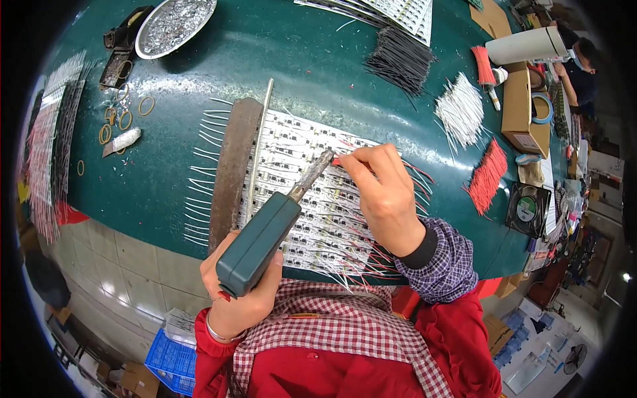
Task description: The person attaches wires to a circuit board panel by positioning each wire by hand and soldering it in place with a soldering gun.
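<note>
The left grip (251,302) wraps a dark-green soldering gun (260,244). The right grip (386,196) pinches a thin red wire (336,161) over white circuit boards (317,211).

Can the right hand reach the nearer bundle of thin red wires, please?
Probably yes: mostly bare green table lies between the right hand and the nearer red bundle, though that hand seems to pinch something red.

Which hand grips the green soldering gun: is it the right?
No, the left hand grips the soldering gun, while the right hand pinches a red wire near its tip.
</note>
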Demonstrator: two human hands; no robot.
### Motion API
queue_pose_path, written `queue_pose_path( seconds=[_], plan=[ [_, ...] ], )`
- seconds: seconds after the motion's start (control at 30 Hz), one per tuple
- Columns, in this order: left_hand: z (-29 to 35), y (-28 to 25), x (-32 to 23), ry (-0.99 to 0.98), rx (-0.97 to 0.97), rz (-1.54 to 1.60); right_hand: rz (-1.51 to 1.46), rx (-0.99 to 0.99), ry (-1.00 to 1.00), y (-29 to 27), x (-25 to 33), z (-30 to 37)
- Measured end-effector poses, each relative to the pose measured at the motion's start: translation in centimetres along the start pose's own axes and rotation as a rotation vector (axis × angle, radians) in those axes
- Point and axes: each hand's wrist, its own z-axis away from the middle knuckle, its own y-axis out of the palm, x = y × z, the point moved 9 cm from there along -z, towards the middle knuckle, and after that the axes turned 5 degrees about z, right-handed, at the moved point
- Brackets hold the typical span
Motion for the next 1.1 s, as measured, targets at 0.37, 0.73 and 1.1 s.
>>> queue_pose_path(
  seconds=[0.37, 0.73, 1.1],
  plan=[
    [2.5, -0.7, -1.0, 0.310, -0.036, -0.364, 0.015, -0.015, 0.002, -0.3, 0.4, 0.1],
    [1.7, -0.9, -0.1, 0.049, 0.003, -0.041, -0.027, -0.033, 0.013, -0.3, 1.1, 1.2],
    [1.5, -0.4, -0.3, 0.078, 0.022, -0.042, 0.006, -0.003, 0.003, -0.1, 1.3, 1.1]
  ],
)
